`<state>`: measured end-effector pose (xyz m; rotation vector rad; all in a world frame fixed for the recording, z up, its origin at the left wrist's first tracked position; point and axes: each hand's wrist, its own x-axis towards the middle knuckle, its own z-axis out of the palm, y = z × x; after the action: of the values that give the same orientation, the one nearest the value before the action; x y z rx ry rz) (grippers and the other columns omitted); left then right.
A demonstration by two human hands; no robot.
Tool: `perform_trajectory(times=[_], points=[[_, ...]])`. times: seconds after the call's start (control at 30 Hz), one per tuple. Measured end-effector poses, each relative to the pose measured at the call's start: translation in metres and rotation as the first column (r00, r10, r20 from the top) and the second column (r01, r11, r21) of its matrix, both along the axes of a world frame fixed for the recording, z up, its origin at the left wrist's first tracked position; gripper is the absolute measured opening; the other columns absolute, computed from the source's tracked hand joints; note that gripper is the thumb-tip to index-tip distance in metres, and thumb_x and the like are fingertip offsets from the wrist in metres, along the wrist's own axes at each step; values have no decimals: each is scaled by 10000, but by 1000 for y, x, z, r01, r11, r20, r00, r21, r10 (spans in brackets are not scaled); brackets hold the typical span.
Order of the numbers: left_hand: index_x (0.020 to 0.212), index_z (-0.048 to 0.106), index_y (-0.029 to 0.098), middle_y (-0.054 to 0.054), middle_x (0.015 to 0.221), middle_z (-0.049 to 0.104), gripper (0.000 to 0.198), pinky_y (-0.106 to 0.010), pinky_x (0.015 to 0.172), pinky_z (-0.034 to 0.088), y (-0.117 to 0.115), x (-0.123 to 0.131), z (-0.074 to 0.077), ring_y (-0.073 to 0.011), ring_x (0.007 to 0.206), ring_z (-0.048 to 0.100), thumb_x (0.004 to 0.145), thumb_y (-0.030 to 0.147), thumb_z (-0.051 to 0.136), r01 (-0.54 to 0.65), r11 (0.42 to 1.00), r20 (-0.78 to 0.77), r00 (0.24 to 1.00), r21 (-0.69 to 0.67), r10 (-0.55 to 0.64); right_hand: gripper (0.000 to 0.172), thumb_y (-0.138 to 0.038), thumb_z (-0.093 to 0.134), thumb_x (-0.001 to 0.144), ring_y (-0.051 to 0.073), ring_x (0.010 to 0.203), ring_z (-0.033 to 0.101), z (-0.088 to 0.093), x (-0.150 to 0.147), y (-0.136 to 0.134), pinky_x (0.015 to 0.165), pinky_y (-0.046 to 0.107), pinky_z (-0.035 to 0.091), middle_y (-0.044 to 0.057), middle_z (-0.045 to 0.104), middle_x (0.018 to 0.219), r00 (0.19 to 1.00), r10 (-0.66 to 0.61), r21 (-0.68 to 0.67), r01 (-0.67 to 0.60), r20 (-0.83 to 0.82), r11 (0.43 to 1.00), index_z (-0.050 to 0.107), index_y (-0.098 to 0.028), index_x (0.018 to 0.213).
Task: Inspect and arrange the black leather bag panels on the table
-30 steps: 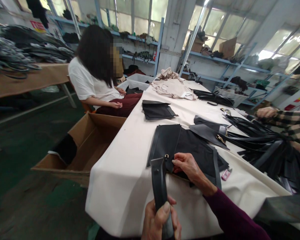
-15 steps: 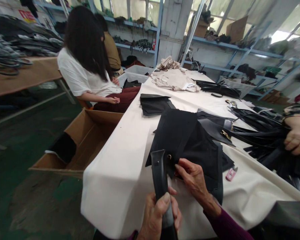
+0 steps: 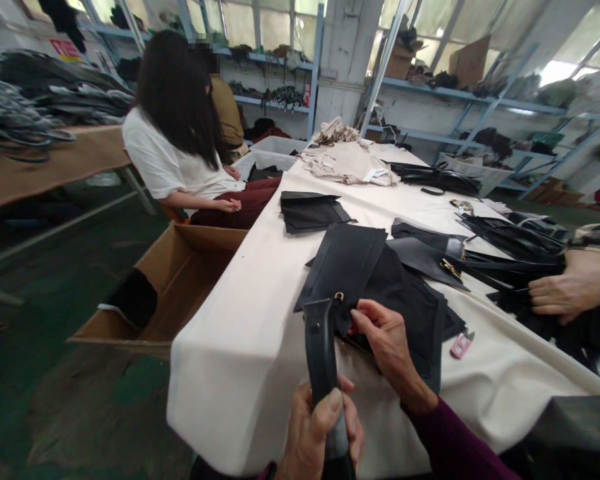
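At the near edge of a white-covered table (image 3: 260, 280), the left hand (image 3: 320, 433) is clenched around a black strap (image 3: 321, 353) held upright. The right hand (image 3: 387, 340) pinches the edge of a black leather panel (image 3: 350, 267) beside its small brass ring (image 3: 339, 295). The strap's end could slip past the ring if either grip loosens.
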<state>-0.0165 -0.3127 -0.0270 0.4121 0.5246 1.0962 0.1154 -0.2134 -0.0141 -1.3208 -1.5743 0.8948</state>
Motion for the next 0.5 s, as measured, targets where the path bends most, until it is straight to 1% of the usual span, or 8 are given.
perform_trajectory(times=[0.07,0.13,0.2,0.27,0.33,0.37,0.4,0.5], points=[[918,504,150,44,559,495,347,-201,353,400,-2,-4,2,-79,378,462,783,457,592,-25,999,-20,999,33,26,251,-348,458,937,119,606,629,6,6,16,579,286,542,-16,638,756,995,69,6,-69,76,998,565,-142,1032],[920,504,152,42,558,494,368,-203,359,392,-3,-7,3,-81,376,461,769,472,606,-29,999,-23,999,46,30,250,-339,467,933,132,642,642,16,17,33,622,316,550,1,656,798,971,126,34,-135,202,990,569,-144,1052],[921,502,162,44,555,490,379,-200,364,376,-5,-8,4,-82,372,461,757,484,617,-34,999,-21,999,32,34,247,-305,513,912,187,851,639,28,28,49,793,417,516,40,654,956,922,150,100,-197,357,975,563,-162,1106],[914,504,169,45,553,487,369,-197,366,361,-5,-7,3,-84,368,462,755,482,621,-47,999,-18,999,13,47,302,-265,555,885,257,1134,506,36,35,64,977,529,362,74,565,1207,842,191,154,-305,505,940,538,-196,1179],[905,508,173,44,553,489,353,-198,371,353,-6,-6,3,-86,366,464,759,475,618,-52,999,-15,999,-2,52,297,-238,580,867,286,1271,357,37,37,78,1049,575,224,67,469,1342,735,268,145,-445,623,884,561,-211,1161],[901,511,172,43,552,491,349,-199,376,350,-7,-6,3,-87,367,467,760,473,618,-53,999,-12,999,-4,53,252,-231,588,862,284,1275,355,36,36,84,1052,579,214,61,484,1332,679,309,119,-506,666,854,592,-204,1112],[899,515,171,41,551,494,347,-200,384,350,-7,-6,4,-88,372,473,760,471,619,-54,999,-11,998,-3,54,195,-226,589,861,273,1251,394,34,34,91,1047,573,231,56,532,1284,628,342,92,-554,700,828,620,-195,1051],[886,534,161,34,543,500,362,-203,412,348,-8,-9,6,-95,398,498,740,474,643,-42,999,-15,999,13,42,123,-233,565,882,219,1060,567,37,33,107,978,510,368,38,650,1067,539,362,53,-607,760,793,638,-173,960]])
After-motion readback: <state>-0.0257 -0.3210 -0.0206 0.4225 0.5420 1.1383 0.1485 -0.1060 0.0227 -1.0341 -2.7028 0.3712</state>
